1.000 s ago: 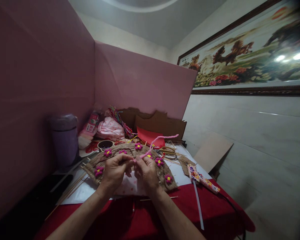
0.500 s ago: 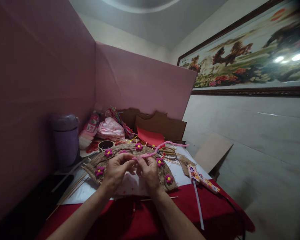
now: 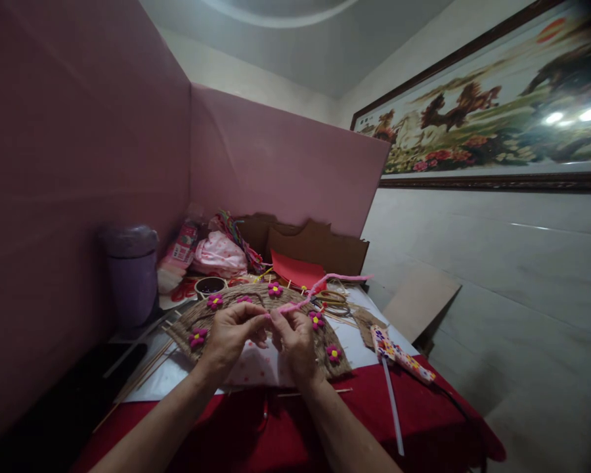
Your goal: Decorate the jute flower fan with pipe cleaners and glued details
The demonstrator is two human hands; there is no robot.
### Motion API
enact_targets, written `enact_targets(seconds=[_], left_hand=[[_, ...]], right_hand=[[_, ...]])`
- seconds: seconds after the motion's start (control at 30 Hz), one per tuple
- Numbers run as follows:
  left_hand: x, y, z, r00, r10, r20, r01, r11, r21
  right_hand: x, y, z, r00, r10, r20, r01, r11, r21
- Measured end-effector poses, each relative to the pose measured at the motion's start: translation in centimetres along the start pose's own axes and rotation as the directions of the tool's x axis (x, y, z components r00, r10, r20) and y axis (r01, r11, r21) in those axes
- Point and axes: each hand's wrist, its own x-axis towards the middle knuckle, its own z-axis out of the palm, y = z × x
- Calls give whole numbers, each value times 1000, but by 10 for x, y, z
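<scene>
A fuzzy pink pipe cleaner [image 3: 320, 284] is pinched near one end between both hands, its long free part bending up and away to the right. My left hand [image 3: 234, 334] is closed, thumb and forefinger on the pipe cleaner's tip. Close beside it, my right hand [image 3: 294, 338] grips the same piece with thumb and forefinger. Below and behind the hands lies a fan-shaped panel wound with brown twine [image 3: 187, 318], stick ends poking from its edge. Magenta flowers with yellow centres [image 3: 333, 354] dot it, and white cloth with red spots [image 3: 256, 364] covers its lower middle.
A flowered glue gun [image 3: 404, 358] with a clear glue stick rests at the right on the red cloth [image 3: 374, 407]. Scissors [image 3: 332, 302] lie behind the panel. Farther back are a tape roll [image 3: 210, 286], red sheet [image 3: 298, 270] and cardboard [image 3: 345, 253]; a purple bin [image 3: 132, 279] stands left.
Both hands keep their pinch on the pipe cleaner. Its free end has swung slightly upward, and the view has shifted a little.
</scene>
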Motion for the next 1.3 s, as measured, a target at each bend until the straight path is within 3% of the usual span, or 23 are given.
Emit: enact_targets(seconds=[0.17,0.33,0.43,0.6,0.73,0.83,0.93,1.07,1.13,1.2,1.3], left_hand=[[-3,0,-1,999,32,-12,-31,997,74],[-3,-2,0,997,59,-53,-50,988,149],[-3,-2,2,996,64,-65,-55,989,136],[-2,-3,5,994,111,4,-111,992,55],[-3,-8,1,991,132,1,-130,973,190],[-4,-10,-2,973,228,18,-215,887,408],[-6,-9,-3,945,320,66,-295,750,592],[-6,-6,-3,895,417,159,-393,568,723],[-7,-6,-4,879,438,186,-419,526,740],[-6,-6,-5,890,417,182,-410,562,718],[-5,-5,-6,937,326,125,-328,699,636]], right_hand=[[-4,-4,0,993,-119,8,118,973,-198],[-8,-11,0,967,-237,95,255,883,-393],[-7,-9,0,978,-200,58,208,923,-324],[0,2,0,998,3,-67,-4,1000,-24],[2,6,0,998,53,-43,-50,996,78],[1,5,0,999,24,-40,-25,999,-25],[-2,1,-1,991,-118,-62,96,955,-282],[-3,-3,-2,981,-192,-27,159,875,-457],[-1,-2,-3,980,-196,-14,165,859,-485],[1,1,-2,980,-196,-26,161,869,-468],[0,-1,3,991,-126,-39,99,910,-403]])
